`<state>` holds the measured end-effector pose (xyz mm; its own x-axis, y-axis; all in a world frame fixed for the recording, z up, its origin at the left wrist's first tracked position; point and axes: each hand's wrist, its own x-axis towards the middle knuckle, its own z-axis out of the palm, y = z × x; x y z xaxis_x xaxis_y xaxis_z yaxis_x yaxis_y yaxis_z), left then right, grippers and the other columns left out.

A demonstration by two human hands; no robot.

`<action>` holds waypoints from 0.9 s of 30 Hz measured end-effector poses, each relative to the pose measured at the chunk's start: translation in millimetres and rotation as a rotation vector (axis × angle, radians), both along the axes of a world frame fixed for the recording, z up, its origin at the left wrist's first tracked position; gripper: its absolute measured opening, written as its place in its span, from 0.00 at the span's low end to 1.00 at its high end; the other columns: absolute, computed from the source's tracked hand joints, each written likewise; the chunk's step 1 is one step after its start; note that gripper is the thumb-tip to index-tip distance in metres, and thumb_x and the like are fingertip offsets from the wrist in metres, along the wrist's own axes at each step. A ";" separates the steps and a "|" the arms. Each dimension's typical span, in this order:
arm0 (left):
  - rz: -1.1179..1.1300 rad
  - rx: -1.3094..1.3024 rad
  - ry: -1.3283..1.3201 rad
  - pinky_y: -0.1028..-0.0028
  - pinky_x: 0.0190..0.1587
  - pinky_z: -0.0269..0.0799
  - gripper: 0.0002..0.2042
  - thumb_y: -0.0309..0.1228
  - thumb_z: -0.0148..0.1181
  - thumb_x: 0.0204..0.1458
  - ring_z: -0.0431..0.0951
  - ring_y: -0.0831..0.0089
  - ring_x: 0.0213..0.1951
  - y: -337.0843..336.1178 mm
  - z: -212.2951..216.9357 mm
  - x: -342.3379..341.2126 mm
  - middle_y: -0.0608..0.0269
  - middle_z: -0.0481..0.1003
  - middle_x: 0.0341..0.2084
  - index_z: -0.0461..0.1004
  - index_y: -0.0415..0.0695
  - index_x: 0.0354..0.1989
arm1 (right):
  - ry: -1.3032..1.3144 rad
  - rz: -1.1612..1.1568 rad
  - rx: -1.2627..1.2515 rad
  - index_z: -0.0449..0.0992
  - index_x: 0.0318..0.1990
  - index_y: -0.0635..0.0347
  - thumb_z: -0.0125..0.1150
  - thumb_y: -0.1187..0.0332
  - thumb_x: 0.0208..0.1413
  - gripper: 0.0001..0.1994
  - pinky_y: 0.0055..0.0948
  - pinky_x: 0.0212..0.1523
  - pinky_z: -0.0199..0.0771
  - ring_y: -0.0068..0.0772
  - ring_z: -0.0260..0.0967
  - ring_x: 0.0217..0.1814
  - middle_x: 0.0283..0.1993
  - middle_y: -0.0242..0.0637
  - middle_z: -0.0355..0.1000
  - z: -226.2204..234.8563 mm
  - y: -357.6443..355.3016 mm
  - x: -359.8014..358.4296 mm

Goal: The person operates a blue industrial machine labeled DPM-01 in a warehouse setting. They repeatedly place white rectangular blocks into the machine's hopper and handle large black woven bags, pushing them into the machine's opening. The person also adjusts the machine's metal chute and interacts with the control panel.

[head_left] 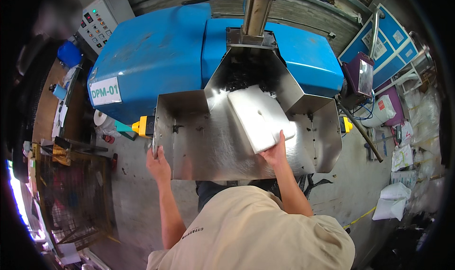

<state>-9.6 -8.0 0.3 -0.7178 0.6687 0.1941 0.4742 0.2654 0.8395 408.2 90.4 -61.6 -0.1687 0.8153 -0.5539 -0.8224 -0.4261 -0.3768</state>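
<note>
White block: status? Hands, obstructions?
Left hand at left edge of metal tray. Right hand holding white block by near-right corner. Dark scraps in tray beyond block.

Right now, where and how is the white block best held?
Probably by the near end of the white block, from the near side: that end faces the open front of the metal hopper, while the far end points into its narrower back. The slab shape should suit a broad pinch; the right hand is at the near right corner.

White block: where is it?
The white block is just right of the head view's centre, inside the metal trough, its near end in the right hand.
</note>
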 end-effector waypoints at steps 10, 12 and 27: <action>-0.002 0.009 0.022 0.64 0.44 0.77 0.15 0.31 0.64 0.65 0.85 0.58 0.40 -1.7 0.6 -2.5 0.47 0.83 0.39 0.76 0.31 0.51 | -1.084 -0.221 0.514 0.73 0.65 0.64 0.71 0.65 0.60 0.27 0.39 0.56 0.76 0.40 0.76 0.59 0.58 0.42 0.78 80.2 40.3 -20.1; 0.007 0.015 0.017 0.64 0.44 0.77 0.15 0.31 0.64 0.65 0.85 0.59 0.40 -1.6 -3.4 -4.1 0.47 0.83 0.39 0.76 0.31 0.51 | -1.346 -0.162 0.581 0.74 0.64 0.64 0.71 0.69 0.57 0.27 0.37 0.54 0.77 0.41 0.78 0.56 0.56 0.44 0.79 121.6 34.3 -19.8; -0.005 0.055 0.047 0.61 0.41 0.75 0.11 0.30 0.62 0.65 0.83 0.54 0.38 -0.3 -0.8 -0.7 0.46 0.81 0.36 0.76 0.33 0.46 | -2.254 0.299 1.053 0.72 0.69 0.45 0.68 0.80 0.42 0.40 0.48 0.67 0.69 0.53 0.70 0.68 0.63 0.46 0.75 68.0 49.8 -39.0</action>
<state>-10.4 -8.3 -0.5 -0.7035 0.6598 0.2642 0.5150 0.2170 0.8293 369.2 140.2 6.4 -0.2859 0.8833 0.3716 0.8877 0.3902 -0.2445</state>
